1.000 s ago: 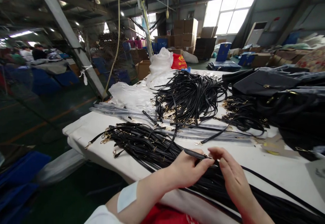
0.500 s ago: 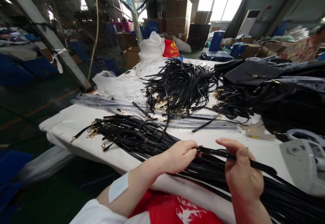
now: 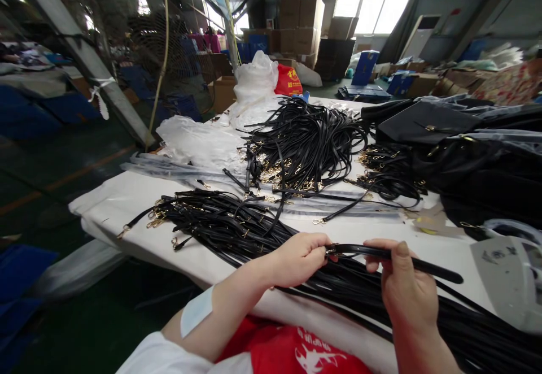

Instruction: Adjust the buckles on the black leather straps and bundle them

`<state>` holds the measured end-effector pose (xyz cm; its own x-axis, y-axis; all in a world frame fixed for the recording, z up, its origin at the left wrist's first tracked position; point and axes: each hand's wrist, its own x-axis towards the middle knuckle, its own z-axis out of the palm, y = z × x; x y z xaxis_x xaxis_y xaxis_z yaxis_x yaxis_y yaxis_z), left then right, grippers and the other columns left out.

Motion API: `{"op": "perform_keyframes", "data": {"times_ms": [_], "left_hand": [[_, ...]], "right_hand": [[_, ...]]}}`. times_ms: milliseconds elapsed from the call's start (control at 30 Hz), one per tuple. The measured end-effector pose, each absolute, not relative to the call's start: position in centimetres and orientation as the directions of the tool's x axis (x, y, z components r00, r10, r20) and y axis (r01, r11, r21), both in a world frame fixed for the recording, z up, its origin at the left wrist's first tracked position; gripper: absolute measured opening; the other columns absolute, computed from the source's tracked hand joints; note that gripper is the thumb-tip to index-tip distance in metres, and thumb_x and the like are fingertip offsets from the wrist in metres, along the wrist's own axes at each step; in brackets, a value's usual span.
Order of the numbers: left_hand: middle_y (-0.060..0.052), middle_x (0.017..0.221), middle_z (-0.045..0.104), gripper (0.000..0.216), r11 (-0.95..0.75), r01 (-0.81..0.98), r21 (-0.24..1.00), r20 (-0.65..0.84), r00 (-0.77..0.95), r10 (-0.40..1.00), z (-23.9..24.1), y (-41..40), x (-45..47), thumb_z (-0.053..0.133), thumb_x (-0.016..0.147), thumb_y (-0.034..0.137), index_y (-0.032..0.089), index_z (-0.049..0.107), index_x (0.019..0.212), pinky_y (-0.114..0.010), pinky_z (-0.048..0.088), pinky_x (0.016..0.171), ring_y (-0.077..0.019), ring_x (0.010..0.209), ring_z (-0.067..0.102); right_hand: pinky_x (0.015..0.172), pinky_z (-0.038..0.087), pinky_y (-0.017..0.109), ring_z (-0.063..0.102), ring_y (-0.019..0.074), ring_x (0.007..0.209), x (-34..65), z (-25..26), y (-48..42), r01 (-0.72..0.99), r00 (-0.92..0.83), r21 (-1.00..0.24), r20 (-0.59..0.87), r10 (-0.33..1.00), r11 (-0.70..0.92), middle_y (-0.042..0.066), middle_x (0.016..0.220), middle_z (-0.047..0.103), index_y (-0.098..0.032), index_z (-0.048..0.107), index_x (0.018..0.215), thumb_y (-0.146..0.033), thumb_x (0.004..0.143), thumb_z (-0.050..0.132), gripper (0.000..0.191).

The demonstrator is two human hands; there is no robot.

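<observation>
A thin black strap [image 3: 427,266] is stretched between both hands, just above the white-covered table [image 3: 127,193]. My left hand [image 3: 300,258] pinches the strap's end, where a small metal fitting shows. My right hand [image 3: 406,289] is closed round the strap a little further along, thumb on top. Under both hands lies a long bundle of black straps [image 3: 220,227] with gold clasps, running off to the lower right.
A second heap of black straps [image 3: 305,142] lies mid-table, with clear plastic sleeves [image 3: 169,170] and white plastic bags [image 3: 254,80] behind. Black bags [image 3: 466,148] pile up at right. A grey device [image 3: 508,272] sits at the right edge. Cardboard boxes [image 3: 300,24] stand behind.
The view swung down and right, then steadied. My hands moved apart along the strap; my right hand went from a fingertip touch to a closed grip further along it.
</observation>
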<state>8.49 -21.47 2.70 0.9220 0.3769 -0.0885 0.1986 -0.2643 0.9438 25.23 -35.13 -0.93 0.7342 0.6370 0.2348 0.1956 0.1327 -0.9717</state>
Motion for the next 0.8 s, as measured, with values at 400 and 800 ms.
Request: {"op": "perform_keyframes", "data": {"times_ms": [400, 800], "left_hand": [[0.005, 0.054, 0.047, 0.033, -0.189, 0.144, 0.971, -0.052, 0.906, 0.420, 2.4, -22.6, 9.3, 0.054, 0.091, 0.044, 0.015, 0.062, 0.077, -0.021, 0.027, 0.048, -0.0081, 0.049, 0.037], [0.002, 0.066, 0.053, 0.021, -0.039, 0.038, 0.999, -0.022, 0.939, 0.343, 2.7, -22.7, 9.2, 0.056, 0.085, 0.032, 0.013, 0.062, 0.092, -0.022, 0.036, 0.055, -0.0101, 0.058, 0.045]], "right_hand": [[0.065, 0.056, 0.024, 0.069, 0.0166, 0.072, 25.2, -0.3, -35.1, 0.399, 0.493, -0.892, 0.406, 0.769, 0.215, 0.001, 0.081, 0.075, -0.026, 0.078, 0.090, -0.036, 0.089, 0.069, 0.013], [0.076, 0.056, 0.028, 0.071, 0.0179, 0.079, 24.4, -1.3, -35.5, 0.457, 0.689, -0.882, 0.430, 0.584, 0.110, 0.000, 0.086, 0.078, -0.026, 0.078, 0.092, -0.036, 0.091, 0.066, 0.016]]}}
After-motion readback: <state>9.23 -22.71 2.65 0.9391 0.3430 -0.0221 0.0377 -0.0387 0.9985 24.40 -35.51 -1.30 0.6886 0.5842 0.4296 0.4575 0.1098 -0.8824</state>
